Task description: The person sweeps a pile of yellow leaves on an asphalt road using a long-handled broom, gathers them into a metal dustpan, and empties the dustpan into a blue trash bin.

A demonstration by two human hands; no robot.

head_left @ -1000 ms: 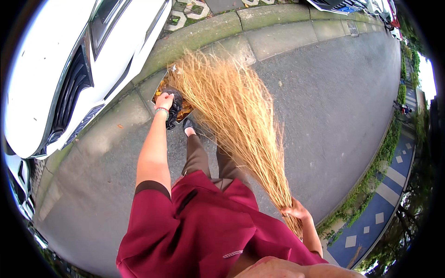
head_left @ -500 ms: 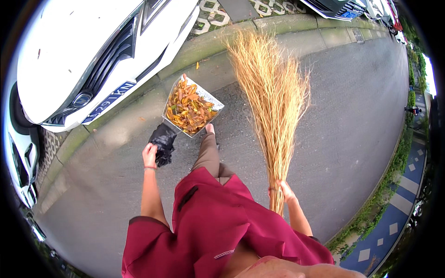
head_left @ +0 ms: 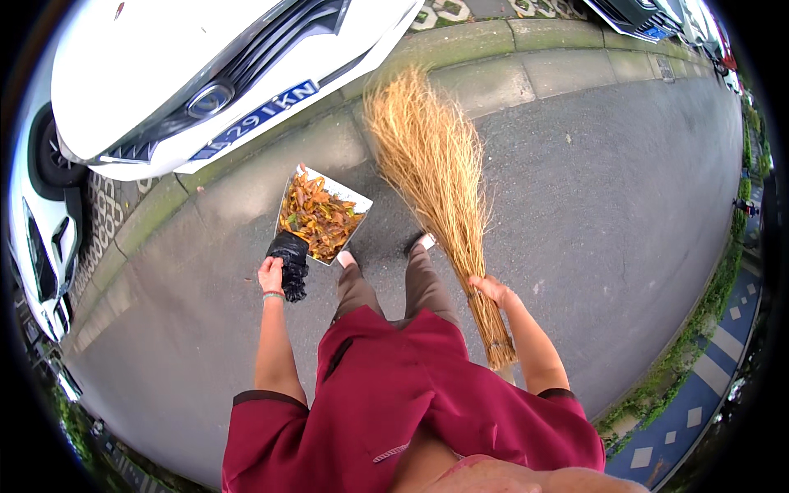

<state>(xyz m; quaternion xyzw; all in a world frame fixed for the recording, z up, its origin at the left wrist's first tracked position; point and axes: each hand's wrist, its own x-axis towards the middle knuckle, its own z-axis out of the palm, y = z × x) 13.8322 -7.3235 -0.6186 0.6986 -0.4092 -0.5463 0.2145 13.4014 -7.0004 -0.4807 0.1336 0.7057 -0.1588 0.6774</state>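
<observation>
A large straw broom slants across the middle, bristles toward the kerb. My right hand is closed round its bound lower stalks. To the left is a metal dustpan heaped with brown and yellow leaves. My left hand is closed at the dustpan's near side, where a crumpled black plastic bag hangs. The bag covers the dustpan's handle, so exactly what lies inside those fingers is hidden.
A white car stands nose-on at the upper left, close to the stone kerb. Another car is at the far left. Grey asphalt stretches to the right, up to a green hedge beside a blue patterned pavement.
The broom has swung left, its bristles now nearer the kerb and dustpan. My right hand has risen a little in view. The dustpan sits slightly lower and left, and both feet now show.
</observation>
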